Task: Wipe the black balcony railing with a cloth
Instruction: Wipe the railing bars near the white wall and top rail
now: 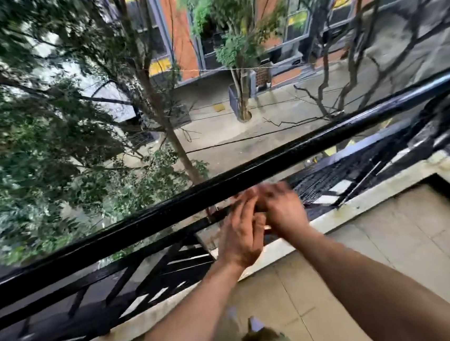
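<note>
**Presently: hands meet just below the black balcony railing [246,175]; no cloth discernible**

The black balcony railing runs across the frame from lower left to upper right. It appears rigid, fixed and glossy, probably slick. It needs no holding, only firm pressure along its upper face. A cloth would be soft and light, best bunched in the palm.

The left hand [240,240] and right hand [284,210] touch each other at centre frame, both motion-blurred. Whether either is open or gripping something cannot be told. Contact with the railing cannot be confirmed.
</note>
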The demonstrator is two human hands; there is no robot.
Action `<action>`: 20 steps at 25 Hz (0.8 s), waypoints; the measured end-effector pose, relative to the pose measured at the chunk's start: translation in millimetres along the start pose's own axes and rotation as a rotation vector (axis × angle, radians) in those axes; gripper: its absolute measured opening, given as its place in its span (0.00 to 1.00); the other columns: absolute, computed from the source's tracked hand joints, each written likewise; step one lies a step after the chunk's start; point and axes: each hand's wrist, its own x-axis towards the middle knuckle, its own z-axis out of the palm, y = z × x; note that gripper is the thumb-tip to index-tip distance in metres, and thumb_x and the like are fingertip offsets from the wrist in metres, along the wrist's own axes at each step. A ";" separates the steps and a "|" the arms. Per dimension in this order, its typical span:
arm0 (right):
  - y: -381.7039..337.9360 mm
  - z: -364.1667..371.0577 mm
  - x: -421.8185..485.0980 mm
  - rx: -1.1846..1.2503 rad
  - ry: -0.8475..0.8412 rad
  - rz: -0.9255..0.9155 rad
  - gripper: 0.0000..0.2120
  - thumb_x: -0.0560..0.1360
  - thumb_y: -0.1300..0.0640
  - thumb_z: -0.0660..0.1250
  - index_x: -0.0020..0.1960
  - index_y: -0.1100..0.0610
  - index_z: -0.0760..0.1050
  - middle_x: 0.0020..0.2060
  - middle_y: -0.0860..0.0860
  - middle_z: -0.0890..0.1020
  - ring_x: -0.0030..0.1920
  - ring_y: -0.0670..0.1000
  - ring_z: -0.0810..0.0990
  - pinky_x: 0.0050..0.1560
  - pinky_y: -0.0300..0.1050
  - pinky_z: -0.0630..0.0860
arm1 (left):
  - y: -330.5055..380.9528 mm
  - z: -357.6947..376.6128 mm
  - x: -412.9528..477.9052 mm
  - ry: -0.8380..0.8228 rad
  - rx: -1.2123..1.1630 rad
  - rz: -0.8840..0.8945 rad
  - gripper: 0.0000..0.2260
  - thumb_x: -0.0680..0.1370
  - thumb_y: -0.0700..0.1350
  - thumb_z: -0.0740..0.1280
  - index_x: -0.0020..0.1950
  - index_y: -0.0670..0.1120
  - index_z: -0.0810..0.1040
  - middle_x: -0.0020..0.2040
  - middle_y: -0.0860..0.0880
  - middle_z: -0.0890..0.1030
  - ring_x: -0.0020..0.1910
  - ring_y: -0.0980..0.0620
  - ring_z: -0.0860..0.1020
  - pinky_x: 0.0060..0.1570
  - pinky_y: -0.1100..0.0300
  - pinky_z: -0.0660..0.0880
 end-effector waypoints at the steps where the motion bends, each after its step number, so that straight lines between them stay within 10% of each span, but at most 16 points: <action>1: 37.1 -7.6 1.5 -0.044 -0.051 0.209 0.21 0.74 0.54 0.68 0.67 0.47 0.73 0.60 0.53 0.77 0.53 0.61 0.76 0.44 0.50 0.76 | 4.2 6.4 9.8 -0.046 0.033 -0.027 0.26 0.83 0.54 0.54 0.77 0.42 0.68 0.76 0.44 0.69 0.76 0.48 0.65 0.76 0.53 0.61; 4: 55.4 -7.4 8.1 -0.020 -0.115 0.512 0.19 0.76 0.54 0.65 0.67 0.46 0.71 0.66 0.55 0.71 0.58 0.64 0.73 0.49 0.52 0.74 | 14.3 29.6 27.0 -0.133 0.125 -0.135 0.31 0.82 0.60 0.47 0.79 0.46 0.63 0.78 0.46 0.66 0.77 0.46 0.63 0.77 0.51 0.58; 9: 58.6 0.4 -16.9 0.077 -0.030 -0.010 0.27 0.70 0.50 0.73 0.69 0.48 0.74 0.65 0.51 0.76 0.48 0.58 0.76 0.47 0.47 0.78 | 35.6 69.5 60.2 -0.080 0.125 -0.050 0.25 0.82 0.55 0.55 0.76 0.44 0.68 0.71 0.44 0.72 0.70 0.44 0.68 0.74 0.48 0.62; 14: 162.9 -5.6 -2.7 0.104 -0.010 0.534 0.26 0.69 0.55 0.63 0.67 0.49 0.72 0.65 0.52 0.75 0.56 0.62 0.73 0.54 0.54 0.75 | 66.3 120.2 110.0 -0.184 0.161 -0.089 0.26 0.81 0.58 0.51 0.72 0.45 0.72 0.67 0.44 0.77 0.67 0.43 0.74 0.68 0.49 0.68; 18: 183.3 -0.8 -13.5 0.027 0.027 -0.028 0.20 0.73 0.54 0.61 0.63 0.55 0.79 0.58 0.53 0.81 0.56 0.59 0.73 0.46 0.53 0.77 | 90.5 161.3 151.7 -0.163 0.092 -0.146 0.16 0.82 0.54 0.56 0.55 0.47 0.78 0.51 0.45 0.83 0.52 0.42 0.80 0.53 0.49 0.75; 20: 242.2 -12.6 -12.7 0.059 0.065 -0.011 0.20 0.73 0.54 0.63 0.65 0.50 0.76 0.59 0.52 0.78 0.52 0.61 0.75 0.47 0.53 0.78 | 105.0 176.3 167.1 -0.200 0.093 -0.129 0.17 0.82 0.56 0.54 0.58 0.48 0.77 0.53 0.46 0.83 0.52 0.42 0.80 0.51 0.49 0.76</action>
